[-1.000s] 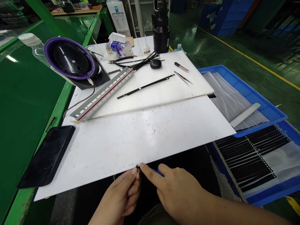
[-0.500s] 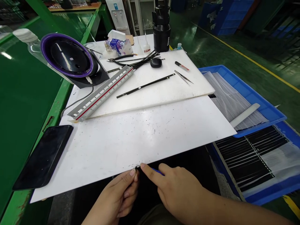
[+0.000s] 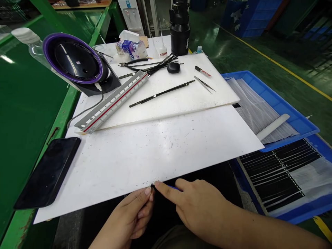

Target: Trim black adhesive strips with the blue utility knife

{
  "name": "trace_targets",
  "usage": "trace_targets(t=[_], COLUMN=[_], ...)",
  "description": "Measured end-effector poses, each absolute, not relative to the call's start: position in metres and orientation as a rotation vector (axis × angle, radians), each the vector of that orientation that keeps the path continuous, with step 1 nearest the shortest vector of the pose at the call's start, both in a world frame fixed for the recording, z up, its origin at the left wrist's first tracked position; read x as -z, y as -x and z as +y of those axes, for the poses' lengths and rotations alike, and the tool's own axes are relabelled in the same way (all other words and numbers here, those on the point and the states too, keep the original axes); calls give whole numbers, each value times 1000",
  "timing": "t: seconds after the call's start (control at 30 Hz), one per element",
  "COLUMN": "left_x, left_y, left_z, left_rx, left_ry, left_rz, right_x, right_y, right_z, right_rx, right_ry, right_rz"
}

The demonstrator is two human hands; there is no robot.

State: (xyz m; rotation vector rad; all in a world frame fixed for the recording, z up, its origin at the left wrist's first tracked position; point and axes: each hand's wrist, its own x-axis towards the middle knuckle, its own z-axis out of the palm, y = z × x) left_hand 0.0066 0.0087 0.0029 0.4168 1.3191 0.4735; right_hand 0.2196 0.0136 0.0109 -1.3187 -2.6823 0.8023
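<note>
At the table's front edge, my left hand (image 3: 133, 212) is closed, thumb and fingers pinching a small dark piece (image 3: 153, 186) whose kind I cannot make out. My right hand (image 3: 201, 205) is wrapped round a blue-handled tool (image 3: 174, 188); only a bit of the handle shows and its working end is hidden. The right index finger stretches along the tool, its tip touching or nearly touching the dark piece. Tiny dark scraps lie on the white tabletop (image 3: 124, 162) just beyond the fingertips.
A white foam board (image 3: 166, 109) bears thin black strips (image 3: 160, 94), tweezers (image 3: 204, 84), a marker (image 3: 202, 71) and a slotted grey rail (image 3: 114, 103). Left are a phone (image 3: 48, 173) and a purple-rimmed fan (image 3: 74, 58). A black bottle (image 3: 180, 38) stands behind; blue trays (image 3: 304, 128) sit right.
The view has shifted slightly. Both hands keep almost the same place and grip at the table edge; the dark piece's appearance differs a little between the fingertips.
</note>
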Motion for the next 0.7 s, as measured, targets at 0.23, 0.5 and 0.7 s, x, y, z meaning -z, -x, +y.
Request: trace_targets(t=[0.23,0.5,0.7], left_x=[-4,-3,-2], left_y=[-8,-5,-10], left_z=[7,7,4], left_rx=[-475,-491,-543], left_ry=[-440,-452,-423], left_rz=[1342,1280,1302], right_x=[-17,-15,-12], right_y=[-216,-220,-221], right_z=[12,14,12], right_rx=[-658,-834,-956], right_ry=[1358,1360,1304], right_rz=[-2786,-2704,-2568])
